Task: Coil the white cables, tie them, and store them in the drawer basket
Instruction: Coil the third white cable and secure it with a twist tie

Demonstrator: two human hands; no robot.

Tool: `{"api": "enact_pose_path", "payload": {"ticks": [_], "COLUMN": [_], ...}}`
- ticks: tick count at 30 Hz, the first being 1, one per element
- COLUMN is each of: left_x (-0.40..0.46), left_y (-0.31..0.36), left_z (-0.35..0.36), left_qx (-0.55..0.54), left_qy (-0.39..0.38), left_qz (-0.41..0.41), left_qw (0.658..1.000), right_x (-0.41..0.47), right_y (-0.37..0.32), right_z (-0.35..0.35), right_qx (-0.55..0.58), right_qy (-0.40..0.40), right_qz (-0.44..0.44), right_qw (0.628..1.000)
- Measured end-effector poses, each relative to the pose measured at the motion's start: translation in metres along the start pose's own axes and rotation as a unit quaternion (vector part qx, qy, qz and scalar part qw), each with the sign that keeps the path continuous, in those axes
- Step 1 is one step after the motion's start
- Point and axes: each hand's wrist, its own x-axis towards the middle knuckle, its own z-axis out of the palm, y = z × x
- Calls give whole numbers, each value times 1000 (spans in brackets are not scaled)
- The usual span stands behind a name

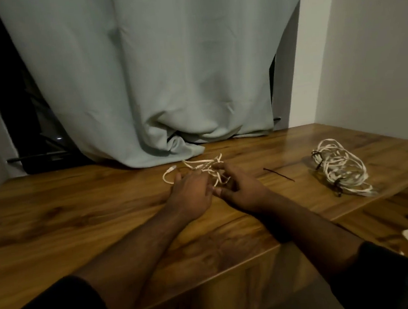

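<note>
Head view: left hand [191, 195] and right hand [241, 190] meet on the table [79, 202], fingers curled into a loose cable [200, 167] they hold between them. Just right lies a black tie [278, 174]; farther right, a tied coil [339, 167]. Behind hangs a curtain [161, 71].

Scene dim, warm-toned indoor light. Soft glare patch on the tabletop [319, 132] at 2 o'clock, near the far corner. Forearms throw faint, diffuse shadows toward 6 o'clock. Curtain [166, 71] evenly lit, greyish; the gap beside it at 10 o'clock is near black. Overall detail soft and grainy. Wide-angle bending evident at the edges.
</note>
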Motion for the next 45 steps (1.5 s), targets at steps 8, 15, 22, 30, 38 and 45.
{"api": "enact_pose_path", "payload": {"ticks": [8,15,22,30,38,45], "left_x": [11,6,-4,0,-2,8], "left_y": [0,4,33,21,31,-21], "left_z": [-21,-46,-61,-41,-27,-30], "left_qx": [-206,-231,-423,-424,-135,-98], "left_qy": [119,209,277,132,-107,-64], "left_qz": [77,103,22,-79,4,-125], "left_qw": [968,945,862,892,985,985], "right_x": [4,-2,-7,3,9,12], "right_y": [-10,-20,-21,-17,-1,6], "right_z": [-13,-8,-18,-22,-40,-41], "right_qx": [285,-61,256,457,487,515], "right_qy": [58,136,151,205,298,295], "right_qz": [45,0,160,243,301,298], "right_qw": [956,989,941,831,764,747]}}
